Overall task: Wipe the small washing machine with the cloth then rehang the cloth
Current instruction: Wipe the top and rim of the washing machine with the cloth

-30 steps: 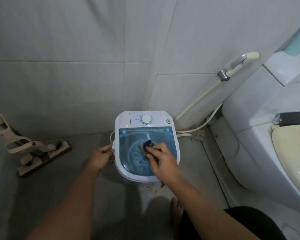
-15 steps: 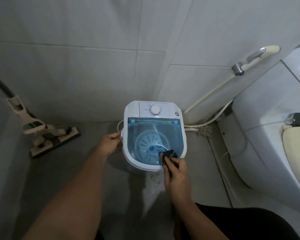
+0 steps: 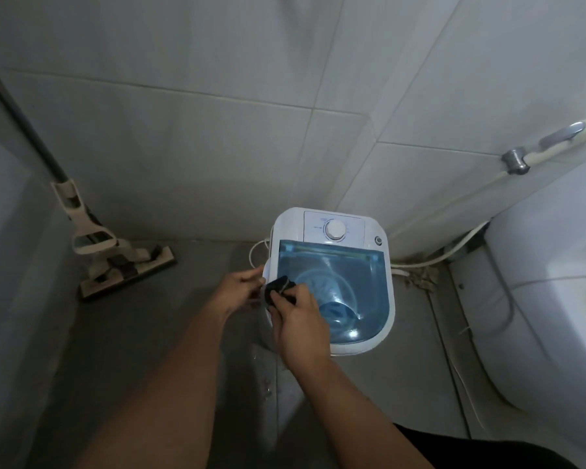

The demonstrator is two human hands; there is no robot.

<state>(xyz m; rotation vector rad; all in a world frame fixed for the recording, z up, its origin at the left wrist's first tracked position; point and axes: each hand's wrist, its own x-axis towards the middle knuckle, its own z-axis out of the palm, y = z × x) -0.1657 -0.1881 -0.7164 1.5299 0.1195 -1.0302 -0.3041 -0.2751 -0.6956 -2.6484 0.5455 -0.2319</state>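
Grey bathroom tiles cover the wall and floor (image 3: 149, 333), and the small washing machine (image 3: 332, 282) stands on the floor close to the back wall, between a mop head (image 3: 126, 269) resting near the left wall and a white toilet (image 3: 548, 299) on the right. Its translucent blue lid (image 3: 345, 286) is down, with a white control dial (image 3: 335, 229) behind it at the machine's rear edge. The right hand (image 3: 300, 319) has its fingers curled round a small dark cloth (image 3: 278, 289) and presses it on the lid's left edge, near the machine's left rim. The left hand (image 3: 241, 289) sits just beside that rim with its fingers bent toward it; whether it actually grips the rim or only touches it cannot be told. A thin white cord (image 3: 256, 252) loops out by the machine's back left corner, close to the left hand, and a spray hose (image 3: 454, 252) trails along the floor on the right. The wipe looks to be under way on the left side, and nowhere to hang the cloth is in view. The machine looks light, so a hard sideways push could slide or tip it on the floor, which may be wet, if the left hand is not bracing it. The cloth could also snag the cord.
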